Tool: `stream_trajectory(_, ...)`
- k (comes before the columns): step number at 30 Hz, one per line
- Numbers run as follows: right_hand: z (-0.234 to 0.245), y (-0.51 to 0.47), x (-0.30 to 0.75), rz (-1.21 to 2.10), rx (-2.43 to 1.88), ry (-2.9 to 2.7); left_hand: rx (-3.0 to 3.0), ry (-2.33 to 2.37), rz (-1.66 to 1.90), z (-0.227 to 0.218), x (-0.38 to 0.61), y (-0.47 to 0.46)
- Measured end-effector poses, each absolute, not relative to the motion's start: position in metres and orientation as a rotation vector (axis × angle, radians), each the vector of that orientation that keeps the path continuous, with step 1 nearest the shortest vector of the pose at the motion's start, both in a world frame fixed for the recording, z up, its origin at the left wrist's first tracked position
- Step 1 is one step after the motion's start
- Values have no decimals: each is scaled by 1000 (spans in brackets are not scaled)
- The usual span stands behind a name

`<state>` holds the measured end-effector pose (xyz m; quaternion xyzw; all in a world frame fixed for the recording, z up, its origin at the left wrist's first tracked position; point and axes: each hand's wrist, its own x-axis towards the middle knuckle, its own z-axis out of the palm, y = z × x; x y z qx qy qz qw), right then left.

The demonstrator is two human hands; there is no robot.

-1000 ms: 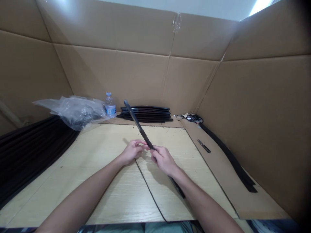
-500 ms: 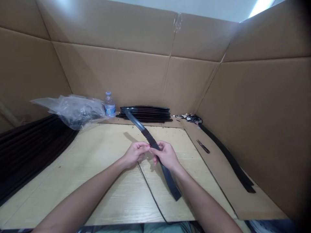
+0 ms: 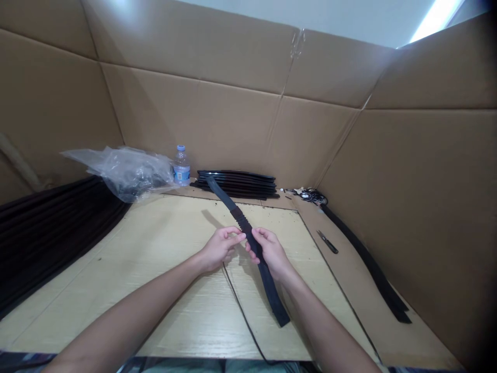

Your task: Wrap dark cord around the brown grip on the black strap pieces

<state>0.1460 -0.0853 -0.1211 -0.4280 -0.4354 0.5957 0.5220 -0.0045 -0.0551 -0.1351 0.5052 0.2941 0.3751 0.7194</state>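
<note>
A long, slightly curved black strip (image 3: 272, 293) slants across the middle of the head view, with its far end raised towards the back. Brown-black cord is wound in ridged turns (image 3: 241, 219) around its middle. My right hand (image 3: 267, 249) is closed on the strip just below the turns, thumb on top and fingers beneath. At the strip's left edge my left hand (image 3: 224, 246) is closed in a pinch, thumb against forefinger. From under that hand a thin dark cord (image 3: 241, 305) runs over the table to its front edge; the pinched bit is too small to see clearly.
Similar black strips are stacked (image 3: 240, 184) at the back, beside a water bottle (image 3: 181, 168) and a clear plastic bag (image 3: 132, 171). Dark cords (image 3: 46, 223) lie along the left. To the right are thread snips (image 3: 327, 242) and more strips (image 3: 368, 264). Cardboard walls (image 3: 411, 191) surround the table.
My right thumb has drawn back from the left fingertips and now presses on the strip. The strip has rolled slightly in my grip. The whole view has shifted a little.
</note>
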Motion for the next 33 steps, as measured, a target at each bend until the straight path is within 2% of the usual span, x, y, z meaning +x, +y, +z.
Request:
stream_trajectory(13,-124,-87,143,1274,-1130,-1165,1287,680,843,-138,-7,-51)
stream_trajectory(26,-119,-89,141,1287,-1310,-1113,1321,708,964,-138,-4,-50)
stream_trajectory(33,-123,-83,144,1364,-1143,-1173,1360,700,929,-135,-7,-51)
